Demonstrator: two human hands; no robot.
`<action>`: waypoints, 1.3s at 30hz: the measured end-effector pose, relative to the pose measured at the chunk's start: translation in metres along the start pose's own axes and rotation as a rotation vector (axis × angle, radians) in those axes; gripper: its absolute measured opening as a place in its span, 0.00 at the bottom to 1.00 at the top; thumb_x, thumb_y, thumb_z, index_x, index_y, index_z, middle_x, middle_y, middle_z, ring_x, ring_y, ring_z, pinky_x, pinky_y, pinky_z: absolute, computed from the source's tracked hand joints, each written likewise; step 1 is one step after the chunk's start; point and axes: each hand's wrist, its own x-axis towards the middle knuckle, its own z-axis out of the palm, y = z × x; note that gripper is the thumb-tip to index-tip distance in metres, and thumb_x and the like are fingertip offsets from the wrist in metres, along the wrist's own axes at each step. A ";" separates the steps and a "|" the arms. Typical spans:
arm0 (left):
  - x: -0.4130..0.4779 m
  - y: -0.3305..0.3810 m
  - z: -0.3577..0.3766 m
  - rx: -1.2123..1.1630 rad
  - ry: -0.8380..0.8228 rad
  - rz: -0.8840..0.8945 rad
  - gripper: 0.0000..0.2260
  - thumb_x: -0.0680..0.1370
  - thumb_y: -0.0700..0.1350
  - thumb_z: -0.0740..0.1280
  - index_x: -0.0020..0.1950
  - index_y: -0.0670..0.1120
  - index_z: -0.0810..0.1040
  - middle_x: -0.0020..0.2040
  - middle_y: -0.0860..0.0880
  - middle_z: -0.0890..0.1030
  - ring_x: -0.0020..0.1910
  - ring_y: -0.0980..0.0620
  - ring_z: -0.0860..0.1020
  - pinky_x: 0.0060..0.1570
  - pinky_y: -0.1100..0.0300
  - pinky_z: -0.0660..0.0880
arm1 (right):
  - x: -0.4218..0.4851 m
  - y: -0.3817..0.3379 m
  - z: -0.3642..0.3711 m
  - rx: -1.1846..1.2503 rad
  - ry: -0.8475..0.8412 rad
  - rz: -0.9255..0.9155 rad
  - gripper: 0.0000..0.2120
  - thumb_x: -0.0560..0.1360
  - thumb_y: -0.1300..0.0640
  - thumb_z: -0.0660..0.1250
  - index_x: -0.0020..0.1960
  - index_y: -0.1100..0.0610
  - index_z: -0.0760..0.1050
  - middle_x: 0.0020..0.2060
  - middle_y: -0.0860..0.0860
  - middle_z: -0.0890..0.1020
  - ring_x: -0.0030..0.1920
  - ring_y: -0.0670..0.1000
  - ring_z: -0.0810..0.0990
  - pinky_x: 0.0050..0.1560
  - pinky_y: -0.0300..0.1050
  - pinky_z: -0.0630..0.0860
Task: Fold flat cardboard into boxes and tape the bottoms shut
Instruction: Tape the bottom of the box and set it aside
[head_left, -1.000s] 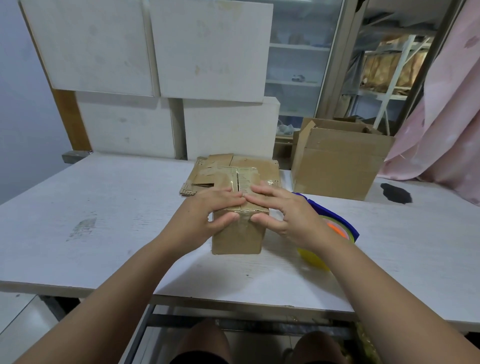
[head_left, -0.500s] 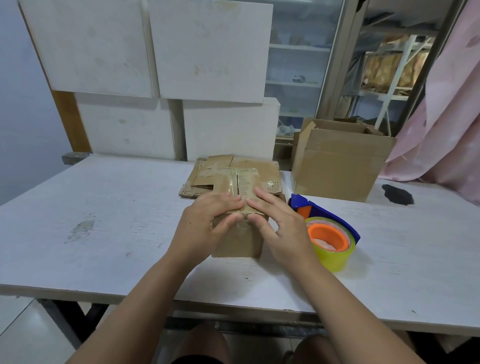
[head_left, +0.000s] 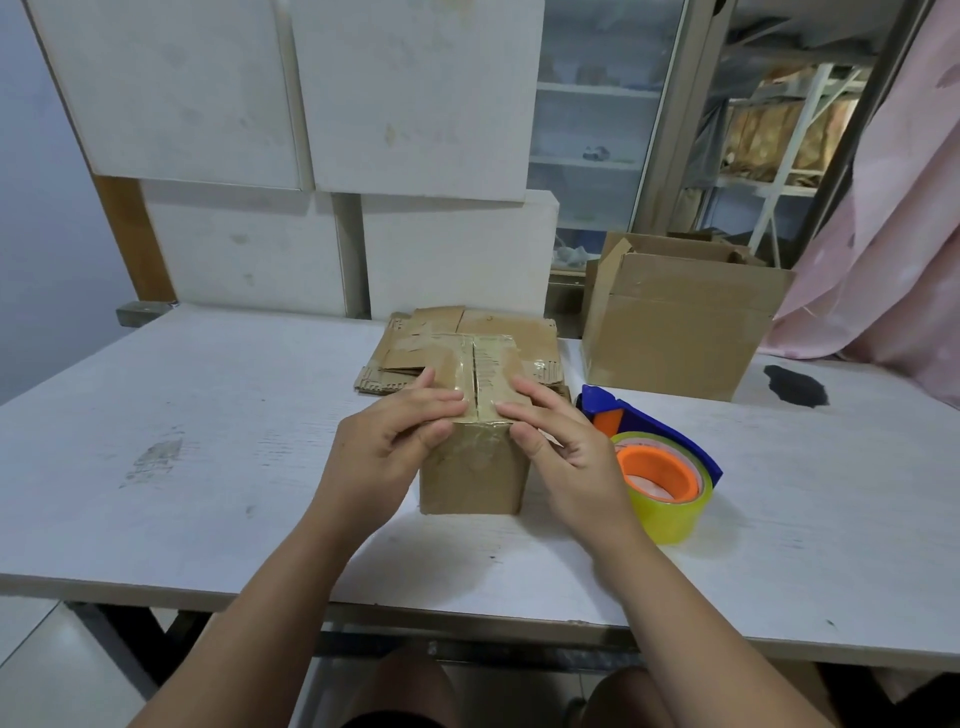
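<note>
Fingers (head_left: 441, 402) of left hand (head_left: 384, 447), right hand (head_left: 566, 447) press one box (head_left: 475, 467).

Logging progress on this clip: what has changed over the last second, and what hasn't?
The left hand and right hand slid their fingertips slightly apart from the top seam of the box. The right forearm swung inward, uncovering the tape dispenser. Nothing was gripped or let go. Both hands still press on the box; it, the flat cardboard and the large box stayed put.

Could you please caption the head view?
Left hand and right hand press flaps of a box beside a tape dispenser.
</note>
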 end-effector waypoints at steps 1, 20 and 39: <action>0.000 0.001 -0.001 -0.022 -0.012 -0.023 0.09 0.75 0.45 0.67 0.53 0.54 0.81 0.57 0.66 0.79 0.67 0.64 0.69 0.63 0.72 0.65 | 0.000 0.000 -0.001 0.011 -0.009 0.005 0.11 0.76 0.52 0.66 0.53 0.38 0.81 0.64 0.36 0.75 0.67 0.37 0.69 0.69 0.49 0.69; -0.014 0.054 0.028 -0.187 0.139 -0.529 0.24 0.78 0.60 0.59 0.73 0.60 0.60 0.68 0.62 0.67 0.65 0.61 0.67 0.62 0.62 0.63 | -0.026 -0.033 0.036 0.235 0.009 0.442 0.25 0.81 0.42 0.53 0.76 0.45 0.57 0.63 0.37 0.67 0.61 0.36 0.64 0.55 0.27 0.62; 0.003 0.084 -0.006 -0.496 0.293 -0.391 0.40 0.67 0.67 0.66 0.75 0.56 0.56 0.68 0.51 0.71 0.65 0.54 0.73 0.67 0.51 0.67 | -0.013 -0.079 -0.018 -0.439 0.028 -0.173 0.47 0.63 0.48 0.77 0.72 0.34 0.51 0.73 0.41 0.49 0.74 0.49 0.53 0.71 0.52 0.63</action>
